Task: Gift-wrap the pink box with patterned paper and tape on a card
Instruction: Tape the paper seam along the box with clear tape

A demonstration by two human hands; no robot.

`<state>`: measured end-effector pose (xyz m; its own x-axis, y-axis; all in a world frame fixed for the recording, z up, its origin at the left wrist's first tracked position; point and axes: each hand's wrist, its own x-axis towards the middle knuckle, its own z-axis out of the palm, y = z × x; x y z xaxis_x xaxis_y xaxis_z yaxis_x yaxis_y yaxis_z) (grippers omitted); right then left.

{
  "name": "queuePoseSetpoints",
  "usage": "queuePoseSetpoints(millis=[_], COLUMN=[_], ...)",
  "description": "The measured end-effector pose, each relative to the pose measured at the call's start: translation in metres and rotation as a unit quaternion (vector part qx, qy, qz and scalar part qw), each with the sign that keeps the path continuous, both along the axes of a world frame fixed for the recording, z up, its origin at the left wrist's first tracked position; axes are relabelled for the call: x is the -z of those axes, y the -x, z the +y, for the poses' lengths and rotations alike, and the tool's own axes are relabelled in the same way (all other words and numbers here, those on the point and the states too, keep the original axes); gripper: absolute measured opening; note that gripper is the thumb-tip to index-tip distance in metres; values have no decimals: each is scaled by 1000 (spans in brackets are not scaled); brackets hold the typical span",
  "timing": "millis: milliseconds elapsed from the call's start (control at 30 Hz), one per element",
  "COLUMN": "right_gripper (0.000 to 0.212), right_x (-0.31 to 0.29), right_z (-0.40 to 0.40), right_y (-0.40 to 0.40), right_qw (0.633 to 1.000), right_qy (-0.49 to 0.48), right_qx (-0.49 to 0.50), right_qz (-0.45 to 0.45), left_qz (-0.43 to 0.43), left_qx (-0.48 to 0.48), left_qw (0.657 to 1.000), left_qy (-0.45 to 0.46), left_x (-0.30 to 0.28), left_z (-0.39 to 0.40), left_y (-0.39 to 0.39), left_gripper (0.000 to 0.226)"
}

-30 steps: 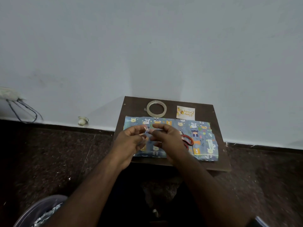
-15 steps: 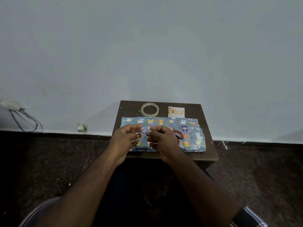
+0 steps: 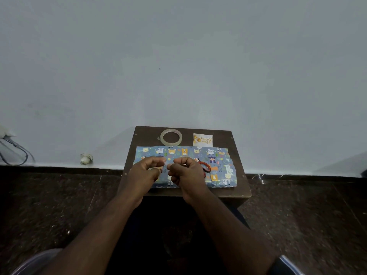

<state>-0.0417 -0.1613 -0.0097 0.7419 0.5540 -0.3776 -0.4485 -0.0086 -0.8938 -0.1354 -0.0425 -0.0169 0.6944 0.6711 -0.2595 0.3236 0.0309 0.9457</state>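
Both hands [image 3: 168, 171] pinching a tape strip [image 3: 165, 165] over the wrapped box [image 3: 218, 167]; better kept taut; then pressed onto the card [image 3: 202, 139].

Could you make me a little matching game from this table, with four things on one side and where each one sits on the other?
Things:
1. clear ring-shaped tape roll
2. small white greeting card
3. red-handled scissors
4. box wrapped in blue animal-print paper

Places:
A. lying on the wrapped box
B. back right of the table
C. back of the table, left of the card
D. across the table's middle

Pairs: 1-C, 2-B, 3-A, 4-D
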Motion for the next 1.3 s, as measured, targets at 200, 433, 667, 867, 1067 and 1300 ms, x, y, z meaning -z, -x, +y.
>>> queuePoseSetpoints(millis=[200, 433, 667, 867, 1067, 1300], right_gripper=[13, 10, 17, 25, 25, 27], right_x=[7, 45, 63, 58, 57, 55], right_z=[-17, -56, -52, -40, -30, -23], right_y=[-8, 19, 50, 53, 54, 48], right_qw=[997, 993, 996, 992, 987, 984], right_qy=[33, 12, -12, -51, -64, -66], right_qx=[29, 119, 74, 64, 51, 43], right_qz=[-57, 13, 55, 99, 137, 163], left_qz=[34, 154, 240, 259, 241, 262], left_qx=[47, 266, 334, 335, 314, 295], left_qw=[981, 868, 766, 761, 808, 822], left_qy=[-184, -391, -494, -492, -437, -410], left_x=[8, 22, 34, 34, 26, 18], left_z=[4, 1, -10, -13, -11, -9], left_y=[-8, 3, 18, 17, 19, 16], left_gripper=[48, 48, 59, 59, 55, 57])
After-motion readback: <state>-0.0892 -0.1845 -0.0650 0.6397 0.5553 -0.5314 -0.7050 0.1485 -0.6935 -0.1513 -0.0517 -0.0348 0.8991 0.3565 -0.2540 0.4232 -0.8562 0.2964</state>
